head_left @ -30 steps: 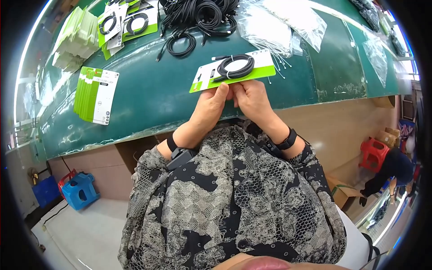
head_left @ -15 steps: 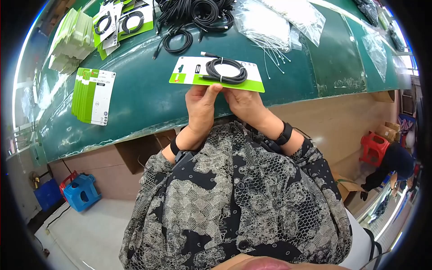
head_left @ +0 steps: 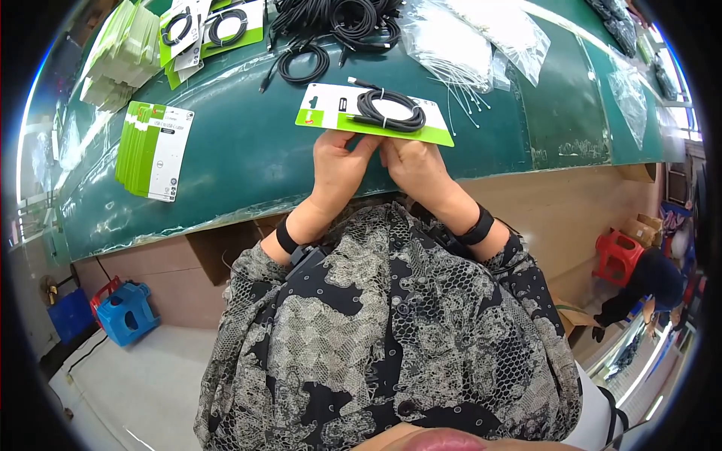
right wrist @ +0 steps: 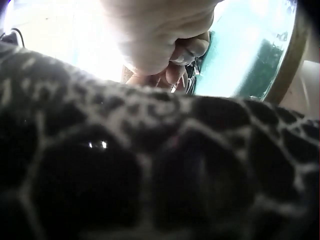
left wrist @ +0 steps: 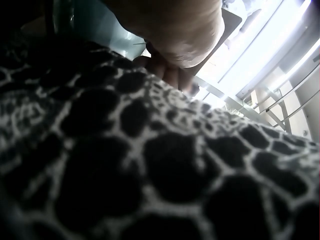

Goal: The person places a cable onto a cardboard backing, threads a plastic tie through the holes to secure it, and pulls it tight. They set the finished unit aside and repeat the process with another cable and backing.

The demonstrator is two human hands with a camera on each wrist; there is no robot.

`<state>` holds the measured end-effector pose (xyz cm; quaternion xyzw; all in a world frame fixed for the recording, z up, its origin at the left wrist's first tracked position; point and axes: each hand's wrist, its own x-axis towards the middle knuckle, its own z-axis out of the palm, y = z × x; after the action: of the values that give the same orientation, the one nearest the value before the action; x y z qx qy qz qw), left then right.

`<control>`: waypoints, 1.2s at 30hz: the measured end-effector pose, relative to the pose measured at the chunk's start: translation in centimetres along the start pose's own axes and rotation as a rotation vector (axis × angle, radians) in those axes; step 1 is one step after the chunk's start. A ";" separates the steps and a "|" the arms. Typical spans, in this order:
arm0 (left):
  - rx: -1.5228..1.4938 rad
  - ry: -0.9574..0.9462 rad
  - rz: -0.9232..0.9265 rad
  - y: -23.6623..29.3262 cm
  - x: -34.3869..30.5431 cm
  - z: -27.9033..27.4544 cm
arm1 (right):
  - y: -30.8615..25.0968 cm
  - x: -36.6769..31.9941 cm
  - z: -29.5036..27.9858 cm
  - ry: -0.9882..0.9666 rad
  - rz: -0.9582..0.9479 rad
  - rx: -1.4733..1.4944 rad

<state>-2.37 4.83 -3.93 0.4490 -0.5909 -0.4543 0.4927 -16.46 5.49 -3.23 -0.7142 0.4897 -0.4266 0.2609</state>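
A white and green packaging card (head_left: 323,107) with a coiled black cable (head_left: 370,105) tied on its face is held up over the front of the table. My left hand (head_left: 337,167) grips the card's near edge from below, left of its middle. Beside it, my right hand (head_left: 421,171) holds the same edge farther right, fingers curled under and partly hidden by the card. White ties circle the cable, and one plug pokes past the card's far edge. Patterned sleeve cloth (left wrist: 150,150) fills much of both wrist views, with the hands only partly showing above it.
A fanned stack of cards (head_left: 154,150) lies on the green table (head_left: 241,135) to the left. Behind are stacked cards (head_left: 124,56), carded cables (head_left: 226,30), a pile of loose black cables (head_left: 350,22) and bags of white ties (head_left: 451,49).
The card swung left and levelled, then came slightly back right, and its right end now tilts lower. My left thumb slid from the card's front edge to below it. Both hands kept hold.
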 end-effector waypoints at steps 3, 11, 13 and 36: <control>-0.291 0.061 -0.153 -1.2 -0.1 0.8 | -0.3 0.1 -0.2 -0.026 0.004 -0.038; -0.308 0.070 -0.210 -4.5 0.9 0.5 | -3.0 0.1 -5.2 -0.372 0.029 -0.015; -0.334 0.059 -0.228 -4.3 0.4 0.9 | -1.3 2.4 -4.7 -0.166 -0.013 -0.088; 0.118 0.054 -0.039 -3.9 0.5 0.1 | -0.5 2.5 -0.5 -0.191 0.305 0.058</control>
<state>-2.22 3.62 -7.68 0.5009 -0.5944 -0.4159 0.4721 -16.25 3.40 -1.66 -0.6610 0.5529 -0.3262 0.3884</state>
